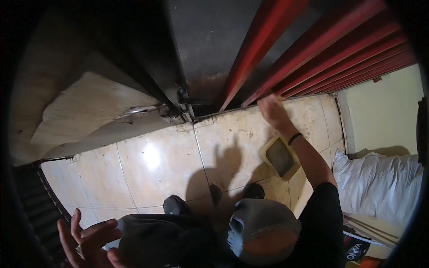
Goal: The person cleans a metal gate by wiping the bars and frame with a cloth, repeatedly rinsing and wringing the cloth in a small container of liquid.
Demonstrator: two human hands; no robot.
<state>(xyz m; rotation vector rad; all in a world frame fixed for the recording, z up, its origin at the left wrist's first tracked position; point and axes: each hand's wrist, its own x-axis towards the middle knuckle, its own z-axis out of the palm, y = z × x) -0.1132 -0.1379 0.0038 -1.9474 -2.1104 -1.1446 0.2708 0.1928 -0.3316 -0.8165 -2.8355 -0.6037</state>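
My right hand (273, 111) reaches down to the foot of the red ridged metal panel (295, 53), where it meets the floor. Its fingers are closed; a small yellowish bit shows by the fingertips, too little to name. A dark band circles that wrist. Under the forearm stands a yellowish square tub (264, 156) with something greyish inside, perhaps liquid. My left hand (91, 243) hovers at the lower left beside my knee, fingers spread, holding nothing.
A black metal post with a bolt (182, 100) stands left of the red panel. Stained tiles (156, 178) cover the floor around my shoes. At right, a white sack (380, 183) lies against the pale wall (384, 111). A torn board (89, 111) leans at left.
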